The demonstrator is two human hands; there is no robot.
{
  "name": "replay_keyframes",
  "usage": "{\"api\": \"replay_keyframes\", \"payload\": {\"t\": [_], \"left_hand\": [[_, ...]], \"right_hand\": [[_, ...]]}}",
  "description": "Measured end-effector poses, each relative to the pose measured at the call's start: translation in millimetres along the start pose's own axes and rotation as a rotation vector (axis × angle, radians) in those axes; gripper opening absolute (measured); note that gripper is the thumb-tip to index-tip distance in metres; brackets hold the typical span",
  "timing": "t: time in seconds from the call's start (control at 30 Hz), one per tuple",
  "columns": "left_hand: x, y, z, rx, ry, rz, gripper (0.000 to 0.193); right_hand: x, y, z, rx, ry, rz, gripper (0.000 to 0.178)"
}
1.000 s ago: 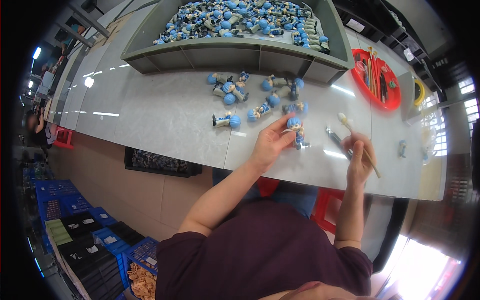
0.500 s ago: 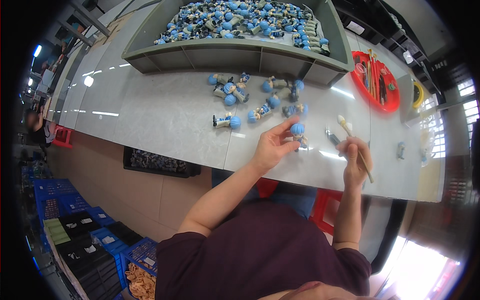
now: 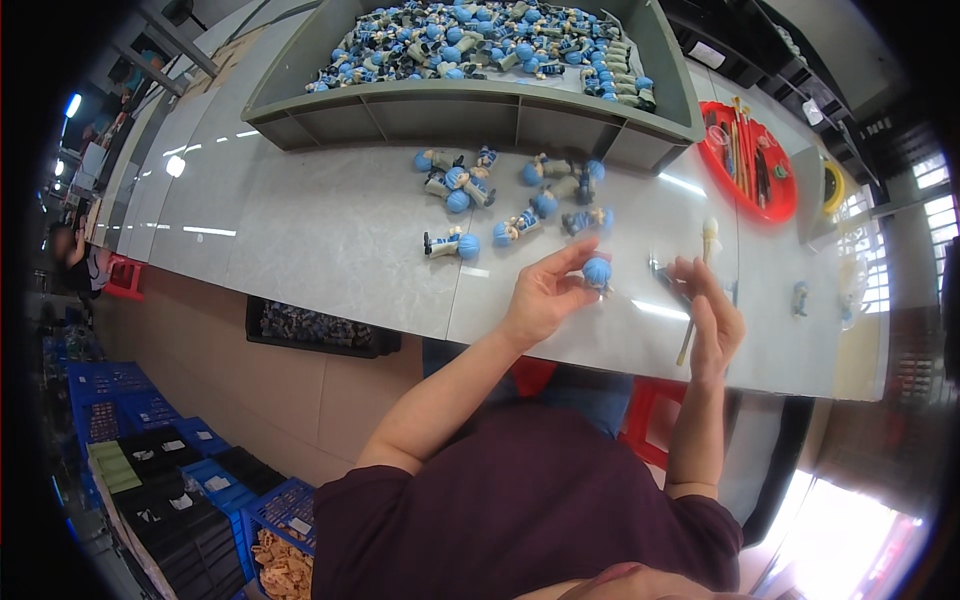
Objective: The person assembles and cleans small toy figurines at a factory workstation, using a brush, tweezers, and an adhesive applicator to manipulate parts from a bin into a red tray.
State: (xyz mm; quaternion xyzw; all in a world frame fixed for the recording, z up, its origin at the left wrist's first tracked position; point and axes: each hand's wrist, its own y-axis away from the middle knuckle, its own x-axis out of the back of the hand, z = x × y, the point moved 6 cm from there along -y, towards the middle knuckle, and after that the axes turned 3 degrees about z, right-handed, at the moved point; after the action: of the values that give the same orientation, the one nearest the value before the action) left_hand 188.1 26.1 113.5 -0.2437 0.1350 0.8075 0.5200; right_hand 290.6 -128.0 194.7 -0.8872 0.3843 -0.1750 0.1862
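Between left-hand fingertips (image 3: pixel 578 262), blue-headed figurine (image 3: pixel 597 272)

The left hand (image 3: pixel 540 298) is pinching a blue-headed figurine (image 3: pixel 597 272) above the grey bench (image 3: pixel 330 230), while the right hand (image 3: pixel 712 322) is gripping a thin brush (image 3: pixel 697 300) just beside that figurine. Beyond the figurine, loose figurines (image 3: pixel 510 195) are lying before a grey tray (image 3: pixel 480 105), a red dish (image 3: pixel 750 165) beside it.

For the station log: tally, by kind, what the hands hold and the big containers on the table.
Blue-headed figurine, in the left hand: 1
Brush, in the right hand: 1
Grey bin of figurines: 1
Red tray of tools: 1
Total: 4
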Motion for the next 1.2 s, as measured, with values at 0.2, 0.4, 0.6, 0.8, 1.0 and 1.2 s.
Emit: {"api": "replay_keyframes", "payload": {"t": [0.2, 0.4, 0.6, 0.8, 1.0, 1.2], "left_hand": [[0.7, -0.3, -0.8, -0.07, -0.061, -0.021, 0.057], [-1.7, -2.4, -0.1, -0.031, 0.006, 0.029, 0.053], [-5.7, 4.1, 2.1, -0.116, -0.25, 0.075, 0.047], [-3.6, 3.4, -6.7, -0.104, -0.502, 0.124, 0.042], [-11.5, 2.0, -1.1, -0.119, -0.527, 0.103, 0.045], [-8.9, 1.7, -4.7, -0.136, -0.644, 0.08, 0.052]], "right_hand": [[29.2, -4.9, 26.6, -0.175, 0.037, 0.248, 0.01], [101.2, -26.3, 67.4, -0.154, 0.381, 0.487, 0.018], [165.1, -44.9, 106.5, -0.108, 0.896, 0.612, 0.019], [181.0, -50.4, 127.4, -0.132, 1.037, 0.591, 0.018], [192.5, -45.5, 144.1, -0.186, 1.115, 0.613, 0.019], [194.5, -42.3, 149.5, -0.281, 1.128, 0.546, 0.025]]}}
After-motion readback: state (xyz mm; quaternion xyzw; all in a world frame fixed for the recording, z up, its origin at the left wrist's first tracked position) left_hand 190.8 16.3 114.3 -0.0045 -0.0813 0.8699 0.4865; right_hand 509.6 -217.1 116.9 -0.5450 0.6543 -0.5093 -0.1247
